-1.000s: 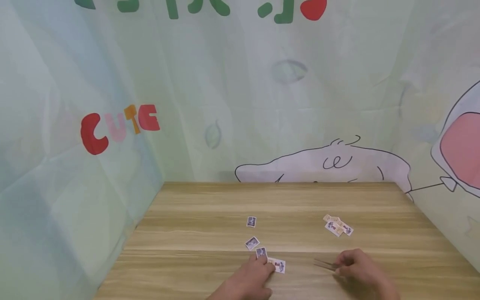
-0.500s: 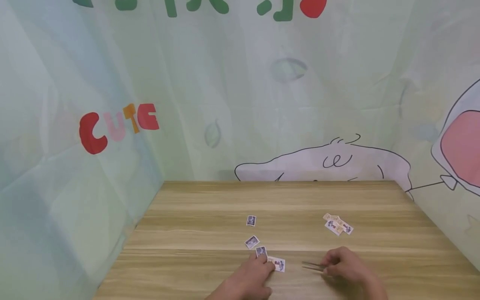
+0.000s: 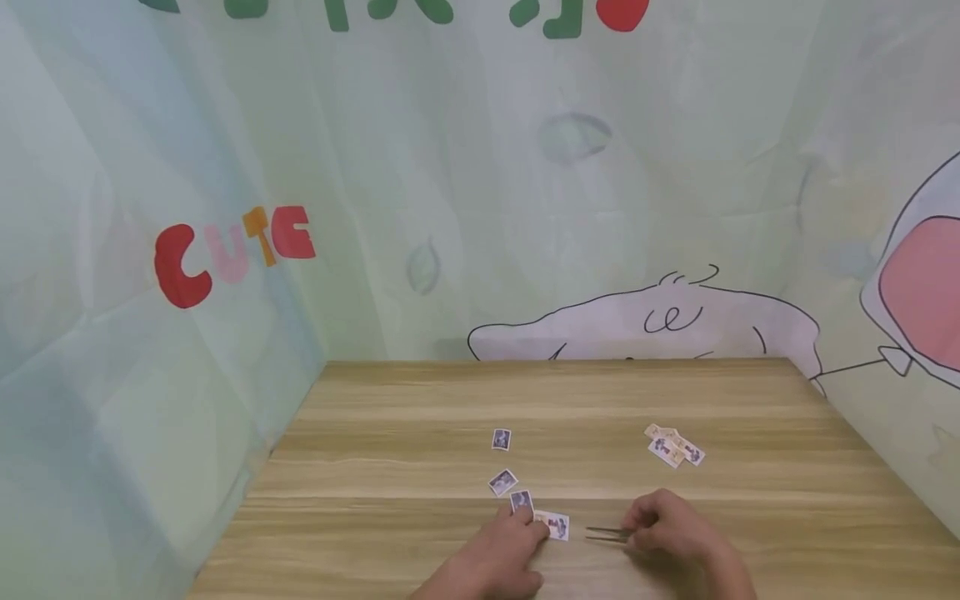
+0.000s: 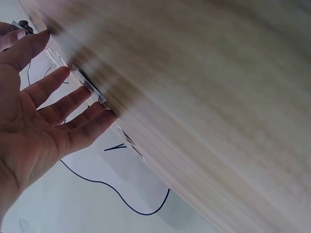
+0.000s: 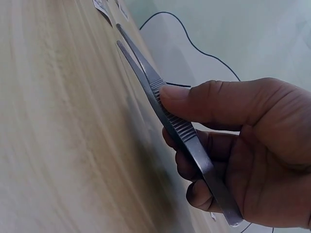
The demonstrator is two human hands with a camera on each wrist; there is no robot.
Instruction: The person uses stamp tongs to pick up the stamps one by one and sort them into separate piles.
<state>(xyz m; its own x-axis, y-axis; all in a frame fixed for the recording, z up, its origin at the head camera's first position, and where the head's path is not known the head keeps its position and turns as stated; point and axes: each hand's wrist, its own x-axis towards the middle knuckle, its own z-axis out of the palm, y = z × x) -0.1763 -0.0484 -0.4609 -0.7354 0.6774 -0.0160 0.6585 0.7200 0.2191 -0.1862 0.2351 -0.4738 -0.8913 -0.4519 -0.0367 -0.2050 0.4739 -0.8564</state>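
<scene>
In the head view my left hand (image 3: 498, 554) rests its fingertips at a small blue picture stamp (image 3: 521, 500) and a wider pale stamp (image 3: 557, 526) with red and blue figures, partly covering both. The left wrist view shows that hand's fingers (image 4: 63, 107) fairly straight, with tips at the table surface. My right hand (image 3: 667, 529) grips metal tweezers (image 3: 606, 534) between thumb and fingers. Their tips point left towards the pale stamp, a short way off it. Seen from the right wrist, the tweezers (image 5: 170, 114) have ridged grips and slightly parted tips.
Two more blue stamps, a tilted one (image 3: 503, 482) and a farther one (image 3: 501, 439), lie beyond my left hand. An overlapping group of pale stamps (image 3: 665, 451) lies at the right. Behind the wooden table (image 3: 390, 433) hangs a printed cloth (image 3: 480, 192).
My right hand has moved left with the tweezers, bringing their tips closer to the pale stamp. The left hand stays in place on the stamps. The head view has tilted slightly.
</scene>
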